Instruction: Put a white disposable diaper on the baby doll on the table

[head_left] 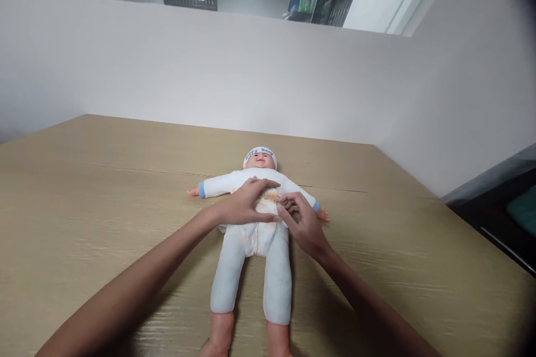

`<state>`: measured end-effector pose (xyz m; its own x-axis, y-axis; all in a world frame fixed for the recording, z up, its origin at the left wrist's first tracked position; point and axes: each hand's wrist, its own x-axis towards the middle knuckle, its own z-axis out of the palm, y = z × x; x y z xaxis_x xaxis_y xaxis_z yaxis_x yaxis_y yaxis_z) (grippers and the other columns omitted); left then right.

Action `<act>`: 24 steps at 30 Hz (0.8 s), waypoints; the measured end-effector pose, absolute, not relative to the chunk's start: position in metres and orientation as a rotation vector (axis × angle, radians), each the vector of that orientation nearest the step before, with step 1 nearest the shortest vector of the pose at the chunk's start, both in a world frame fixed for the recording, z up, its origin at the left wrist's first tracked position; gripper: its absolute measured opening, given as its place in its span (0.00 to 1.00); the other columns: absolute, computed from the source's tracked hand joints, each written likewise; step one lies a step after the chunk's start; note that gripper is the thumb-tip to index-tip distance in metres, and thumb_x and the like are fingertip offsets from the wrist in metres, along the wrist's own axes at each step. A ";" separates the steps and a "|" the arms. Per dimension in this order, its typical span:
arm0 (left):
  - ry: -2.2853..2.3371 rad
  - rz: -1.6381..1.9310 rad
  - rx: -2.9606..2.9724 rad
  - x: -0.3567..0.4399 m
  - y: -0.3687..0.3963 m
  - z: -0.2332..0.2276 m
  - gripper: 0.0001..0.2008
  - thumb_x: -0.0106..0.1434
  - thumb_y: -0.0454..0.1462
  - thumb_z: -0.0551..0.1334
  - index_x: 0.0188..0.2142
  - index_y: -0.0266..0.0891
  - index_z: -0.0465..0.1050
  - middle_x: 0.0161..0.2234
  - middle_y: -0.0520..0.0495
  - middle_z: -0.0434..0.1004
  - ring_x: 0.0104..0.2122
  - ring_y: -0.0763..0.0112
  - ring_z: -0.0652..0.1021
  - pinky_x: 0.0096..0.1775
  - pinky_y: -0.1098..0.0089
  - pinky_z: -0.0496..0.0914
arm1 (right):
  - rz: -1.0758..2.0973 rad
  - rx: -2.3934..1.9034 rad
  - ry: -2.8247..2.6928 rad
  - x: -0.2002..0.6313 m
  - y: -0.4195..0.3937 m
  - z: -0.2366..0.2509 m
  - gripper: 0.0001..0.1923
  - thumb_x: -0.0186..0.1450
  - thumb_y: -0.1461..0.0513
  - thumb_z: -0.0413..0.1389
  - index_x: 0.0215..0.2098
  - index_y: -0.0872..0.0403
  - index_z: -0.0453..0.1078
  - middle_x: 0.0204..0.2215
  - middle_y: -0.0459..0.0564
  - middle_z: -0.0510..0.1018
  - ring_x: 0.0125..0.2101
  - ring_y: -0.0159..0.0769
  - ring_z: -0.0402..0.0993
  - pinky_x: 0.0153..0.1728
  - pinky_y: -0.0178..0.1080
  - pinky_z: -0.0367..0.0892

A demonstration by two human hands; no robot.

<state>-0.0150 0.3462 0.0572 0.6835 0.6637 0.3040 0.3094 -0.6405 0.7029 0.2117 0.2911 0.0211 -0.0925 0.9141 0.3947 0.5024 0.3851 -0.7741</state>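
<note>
A baby doll (251,268) lies on its back on the wooden table (92,201), head away from me, arms spread. It wears a white romper with blue cuffs and a white cap (260,153) with blue lettering. My left hand (247,201) lies across the doll's chest, fingers spread over the fabric. My right hand (299,222) pinches the romper's front at the belly, fingertips close to my left thumb. The doll's bare feet reach the bottom edge of the view.
A white partition wall (268,78) stands behind the table's far edge. To the right, beyond the table's edge, a dark surface (498,217) sits lower down.
</note>
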 end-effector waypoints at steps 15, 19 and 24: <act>1.403 1.076 2.252 -0.094 0.314 0.006 0.16 0.78 0.49 0.55 0.57 0.44 0.69 0.57 0.40 0.79 0.57 0.51 0.76 0.61 0.51 0.68 | 0.181 -1.108 -2.098 0.217 0.266 0.030 0.23 0.79 0.57 0.49 0.70 0.45 0.68 0.67 0.54 0.74 0.69 0.51 0.67 0.69 0.59 0.61; 1.625 0.801 2.291 -0.127 0.305 -0.013 0.17 0.74 0.52 0.58 0.47 0.41 0.70 0.48 0.38 0.80 0.51 0.48 0.78 0.55 0.51 0.69 | 0.075 -1.119 -2.070 0.189 0.275 0.056 0.14 0.78 0.57 0.52 0.57 0.47 0.76 0.53 0.57 0.79 0.56 0.53 0.74 0.59 0.56 0.69; 1.743 0.511 2.285 -0.132 0.306 -0.016 0.16 0.70 0.52 0.61 0.37 0.43 0.68 0.41 0.40 0.81 0.47 0.46 0.78 0.49 0.52 0.69 | 0.121 -1.141 -2.307 0.144 0.295 0.078 0.10 0.77 0.58 0.55 0.50 0.50 0.76 0.46 0.55 0.79 0.48 0.50 0.76 0.52 0.52 0.70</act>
